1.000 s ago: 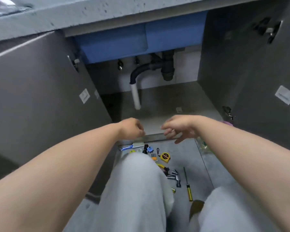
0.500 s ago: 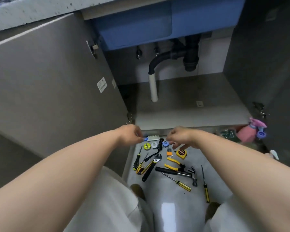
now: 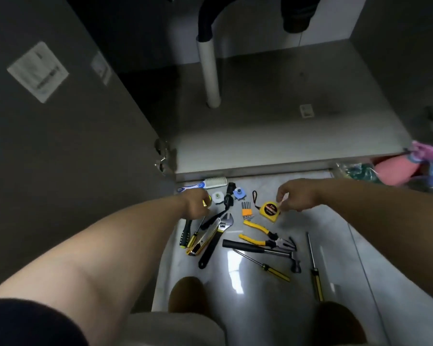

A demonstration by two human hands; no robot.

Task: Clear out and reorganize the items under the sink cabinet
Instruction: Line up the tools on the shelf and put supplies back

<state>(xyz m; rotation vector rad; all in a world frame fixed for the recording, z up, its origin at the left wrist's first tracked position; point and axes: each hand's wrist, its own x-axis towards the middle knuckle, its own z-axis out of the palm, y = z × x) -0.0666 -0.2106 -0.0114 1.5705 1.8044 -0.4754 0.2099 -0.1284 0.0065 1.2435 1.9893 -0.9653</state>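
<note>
The under-sink cabinet floor (image 3: 285, 136) lies bare around the white drain pipe (image 3: 210, 71). Tools are spread on the tiled floor in front of it. My left hand (image 3: 194, 204) is curled over a small yellow roll (image 3: 206, 202), beside a white roll (image 3: 218, 197) and a blue roll (image 3: 239, 193). My right hand (image 3: 296, 196) hangs over the yellow tape measure (image 3: 269, 211), fingertips at its right edge, fingers apart. Below lie orange-held hex keys (image 3: 246, 211), yellow pliers (image 3: 260, 233), a hammer (image 3: 258, 248), an adjustable wrench (image 3: 216, 239) and a utility knife (image 3: 203, 242).
The left cabinet door (image 3: 60, 146) stands open. A brush (image 3: 214, 182) lies against the cabinet's front edge. Two yellow-handled screwdrivers (image 3: 264, 265) (image 3: 314, 268) lie nearer me. A pink spray bottle (image 3: 395, 171) and a green bag (image 3: 358, 171) sit at the right. My feet (image 3: 188, 293) are close.
The view has dropped and closed in on the tools. Both hands moved down from the cabinet's front edge to the floor, the left onto the yellow roll, the right to the tape measure.
</note>
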